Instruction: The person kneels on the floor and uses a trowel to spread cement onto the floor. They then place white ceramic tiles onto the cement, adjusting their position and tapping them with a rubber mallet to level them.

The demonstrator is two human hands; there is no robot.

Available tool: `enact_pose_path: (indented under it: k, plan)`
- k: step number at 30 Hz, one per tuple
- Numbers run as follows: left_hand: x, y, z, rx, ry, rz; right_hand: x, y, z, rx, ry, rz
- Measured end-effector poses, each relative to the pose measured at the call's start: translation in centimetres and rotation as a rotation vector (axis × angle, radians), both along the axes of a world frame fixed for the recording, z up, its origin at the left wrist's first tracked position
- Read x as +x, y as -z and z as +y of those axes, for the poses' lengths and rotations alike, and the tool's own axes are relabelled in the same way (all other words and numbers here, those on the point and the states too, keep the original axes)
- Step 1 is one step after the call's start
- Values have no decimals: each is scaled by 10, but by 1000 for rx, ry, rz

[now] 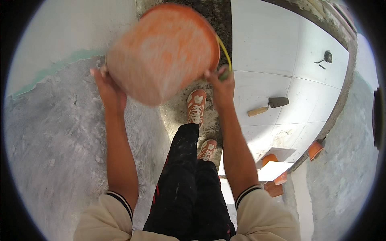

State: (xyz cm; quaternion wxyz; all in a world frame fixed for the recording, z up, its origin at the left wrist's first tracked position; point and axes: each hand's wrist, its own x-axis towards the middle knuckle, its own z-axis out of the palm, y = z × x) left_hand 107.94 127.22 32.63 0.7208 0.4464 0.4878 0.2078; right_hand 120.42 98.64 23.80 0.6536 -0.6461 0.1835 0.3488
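An orange bucket (pixel 169 48), blurred by motion and tilted on its side, is held up in front of me with both hands. Its surface is smeared with pale, dusty residue, and a thin yellow handle (pixel 226 52) curves along its right side. My left hand (pixel 109 90) grips the bucket's lower left edge, its fingers partly hidden behind it. At the right edge, beside the lower end of the handle, my right hand (pixel 222 82) is closed on the bucket. Whether anything is inside cannot be made out.
Large white tiles (pixel 261 48) cover the floor to my right. On them lie a wooden-handled trowel (pixel 269 105) and a small dark tool (pixel 327 57). Orange containers (pixel 316 150) stand near a loose white tile piece (pixel 274 171). A grey plastered wall (pixel 60 132) rises at left.
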Motion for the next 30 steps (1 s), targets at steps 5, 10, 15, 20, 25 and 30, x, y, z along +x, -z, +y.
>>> enact_pose_path:
  k: [5, 10, 15, 20, 25, 30]
  plan:
    - [-71, -16, -52, -343, -112, 162, -44, -110, -68, -97, -181, 334]
    - [-136, 22, -94, -487, -99, 158, -84, -166, -97, -206, -243, 147]
    - [-204, -10, -181, -418, 324, 724, -118, -174, -120, -480, -477, -953]
    - [-257, -40, -280, -239, 1107, 821, -129, -185, -183, -552, -441, -1145]
    - [-285, -62, -343, 154, 1446, 845, -160, -204, -264, -650, -372, -1089]
    - [-280, -92, -354, 114, 1483, 842, -173, -203, -375, -1015, -329, -1084]
